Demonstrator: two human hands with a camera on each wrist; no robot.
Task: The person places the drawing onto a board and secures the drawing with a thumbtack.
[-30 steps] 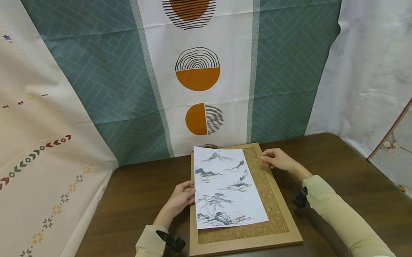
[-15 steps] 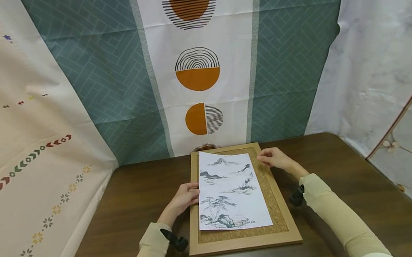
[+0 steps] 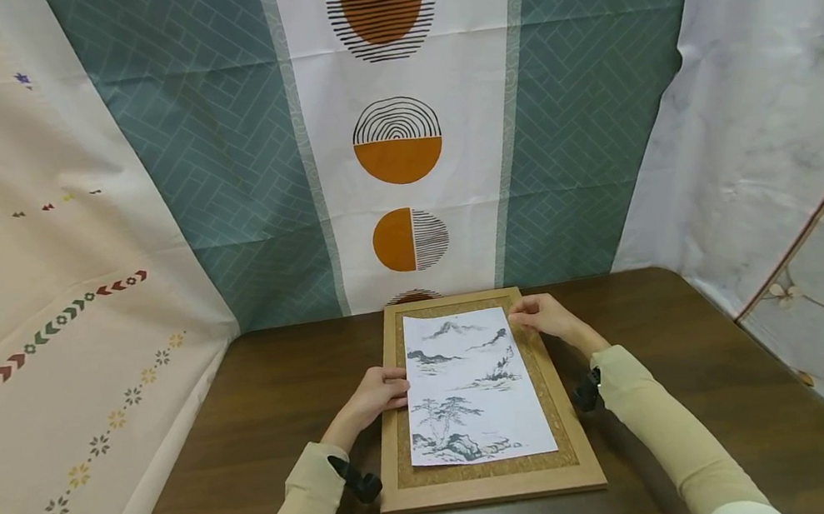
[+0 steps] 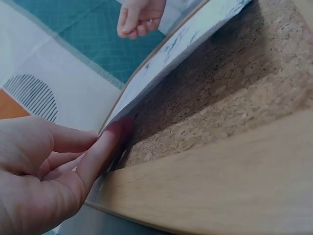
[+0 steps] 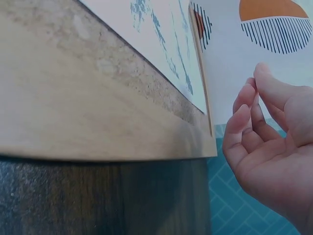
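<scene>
I see my left hand [image 3: 372, 395] at the left rail of the frame [image 3: 492, 489], its fingers [image 4: 100, 154] straight and pressed together, the tips against the left edge of the print [image 3: 471, 385]. In the left wrist view that edge stands slightly off the cork [image 3: 559, 417] where I touch it, so I judge it is not quite flat there.

The print lies on the cork inside the frame, roughly square to it, with a strip of cork showing on all sides, wider at the right and bottom. I judge the laying down is mostly done; what is left looks like flattening the left edge and a last nudge to centre it. I see no pins or tacks anywhere.

My right hand [image 3: 548, 315] sits at the print's far right corner, over the right rail. Its fingers [image 5: 247, 122] are loosely curled and, in the right wrist view, hold nothing; whether they touch the print I cannot tell. The frame lies on the dark counter [image 3: 277, 405].
</scene>
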